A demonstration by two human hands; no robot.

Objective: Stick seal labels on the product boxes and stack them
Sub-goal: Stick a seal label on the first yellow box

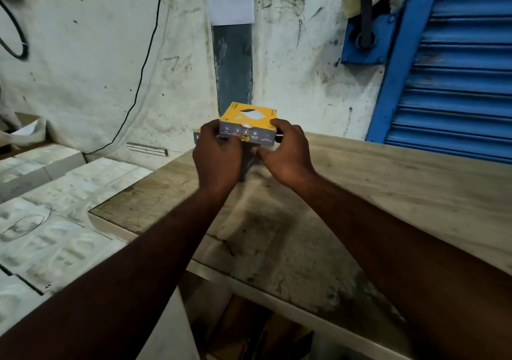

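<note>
Head view: I hold the yellow product box (249,120) at the far edge of the table (360,193), long axis running left to right, left hand (217,150) gripping its left end, right hand (286,150) its right end, seal label (245,137) on the near face beside my left thumb.

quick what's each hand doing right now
Left hand: grips the left end of the yellow box.
Right hand: grips the right end of the same box.
</note>
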